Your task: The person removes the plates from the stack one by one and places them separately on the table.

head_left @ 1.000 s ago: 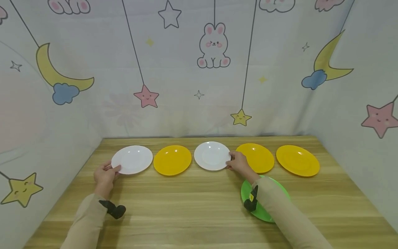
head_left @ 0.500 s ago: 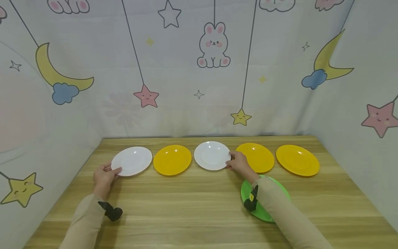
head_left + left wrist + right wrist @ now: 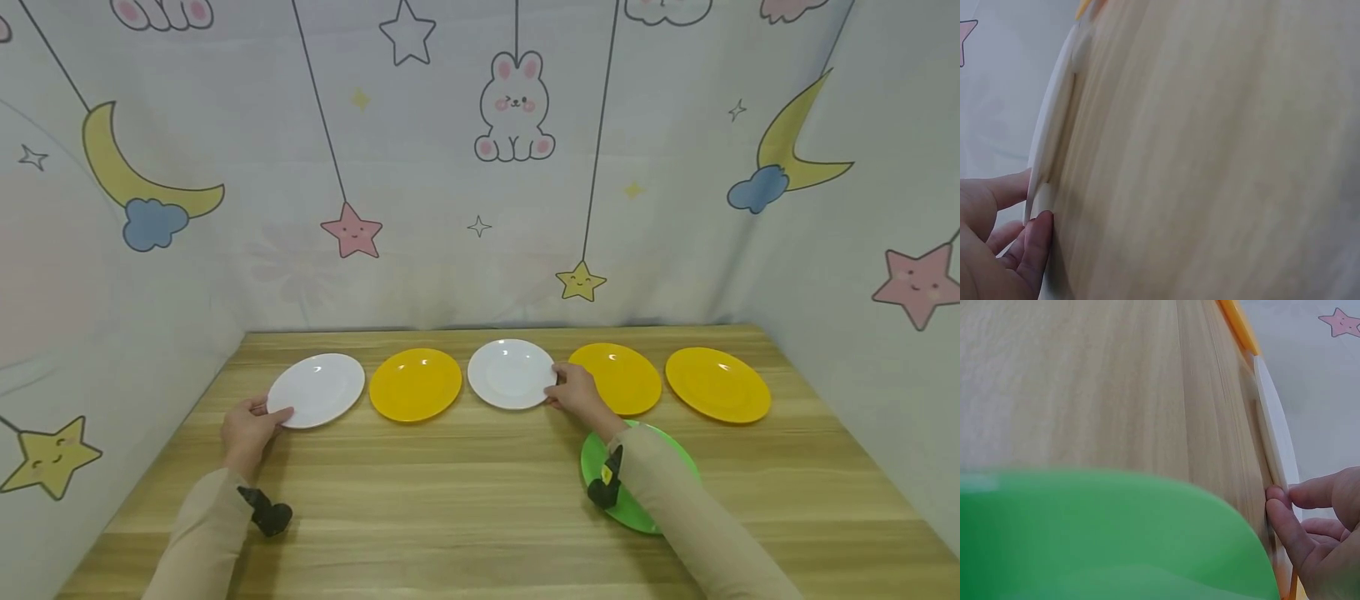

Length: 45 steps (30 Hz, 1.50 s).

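At the left end of a row of plates, my left hand (image 3: 251, 429) pinches the near-left rim of a white plate (image 3: 317, 390). The left wrist view has that plate (image 3: 1054, 106) edge-on, its rim between thumb and fingers. A second white plate (image 3: 512, 375) lies mid-row, and my right hand (image 3: 579, 393) pinches its right rim. In the right wrist view this plate (image 3: 1275, 422) also appears edge-on between thumb and fingers. Beneath my right forearm is a green plate (image 3: 600, 457), partly covered by the sleeve.
A yellow plate (image 3: 416, 385) sits between the two white ones. To the right are another yellow plate (image 3: 622, 379), partly behind my right hand, and a third yellow plate (image 3: 717, 385). Patterned cloth (image 3: 427, 283) rises behind the wooden table (image 3: 420, 517).
The left white plate has shifted slightly toward me and to the left, turning a little, with my left hand still gripping it. My right hand and its plate stay in place.
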Tool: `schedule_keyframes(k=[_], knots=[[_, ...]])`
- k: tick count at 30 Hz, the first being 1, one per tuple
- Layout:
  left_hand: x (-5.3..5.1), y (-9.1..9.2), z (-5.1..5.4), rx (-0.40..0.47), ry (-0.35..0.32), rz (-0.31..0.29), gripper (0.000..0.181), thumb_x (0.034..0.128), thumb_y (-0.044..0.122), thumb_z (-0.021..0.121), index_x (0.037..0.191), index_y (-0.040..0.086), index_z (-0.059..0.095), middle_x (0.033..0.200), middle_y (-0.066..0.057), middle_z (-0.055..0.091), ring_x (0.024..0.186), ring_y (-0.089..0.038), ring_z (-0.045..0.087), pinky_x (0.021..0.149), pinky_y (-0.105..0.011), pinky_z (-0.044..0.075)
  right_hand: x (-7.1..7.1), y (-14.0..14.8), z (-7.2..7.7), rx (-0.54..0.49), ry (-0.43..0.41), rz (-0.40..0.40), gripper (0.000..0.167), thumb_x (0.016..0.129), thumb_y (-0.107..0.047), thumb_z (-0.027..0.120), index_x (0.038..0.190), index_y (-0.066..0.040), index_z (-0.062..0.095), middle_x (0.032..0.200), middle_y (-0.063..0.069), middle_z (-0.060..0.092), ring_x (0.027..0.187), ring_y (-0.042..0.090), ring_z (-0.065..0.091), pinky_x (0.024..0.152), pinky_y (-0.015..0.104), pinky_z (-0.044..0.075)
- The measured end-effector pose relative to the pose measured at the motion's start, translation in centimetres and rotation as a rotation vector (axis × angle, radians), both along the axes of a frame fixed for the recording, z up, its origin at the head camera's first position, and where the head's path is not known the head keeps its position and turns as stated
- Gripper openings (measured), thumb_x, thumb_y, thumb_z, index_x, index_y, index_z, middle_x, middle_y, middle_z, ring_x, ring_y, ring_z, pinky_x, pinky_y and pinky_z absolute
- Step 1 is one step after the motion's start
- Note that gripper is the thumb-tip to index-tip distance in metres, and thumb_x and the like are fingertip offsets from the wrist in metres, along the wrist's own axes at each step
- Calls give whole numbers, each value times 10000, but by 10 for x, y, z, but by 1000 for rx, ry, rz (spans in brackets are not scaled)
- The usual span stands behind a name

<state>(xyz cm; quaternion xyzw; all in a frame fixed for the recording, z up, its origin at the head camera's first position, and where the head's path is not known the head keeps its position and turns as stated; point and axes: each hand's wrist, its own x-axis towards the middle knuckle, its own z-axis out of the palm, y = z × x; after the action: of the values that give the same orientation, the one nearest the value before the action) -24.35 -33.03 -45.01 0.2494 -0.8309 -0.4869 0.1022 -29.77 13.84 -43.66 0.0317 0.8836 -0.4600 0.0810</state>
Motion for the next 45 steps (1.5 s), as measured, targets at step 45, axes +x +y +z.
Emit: schedule_keyframes(k=[45], knots=[[6, -11, 8, 151, -94, -154, 709, 776, 101, 688, 1314, -164, 309, 1176, -274, 461, 637, 51, 483, 578, -93, 469, 4, 3, 14, -321, -34, -225, 481, 779, 42, 568, 1256, 33, 507, 905, 179, 579, 581, 124, 614, 627, 279, 554]])
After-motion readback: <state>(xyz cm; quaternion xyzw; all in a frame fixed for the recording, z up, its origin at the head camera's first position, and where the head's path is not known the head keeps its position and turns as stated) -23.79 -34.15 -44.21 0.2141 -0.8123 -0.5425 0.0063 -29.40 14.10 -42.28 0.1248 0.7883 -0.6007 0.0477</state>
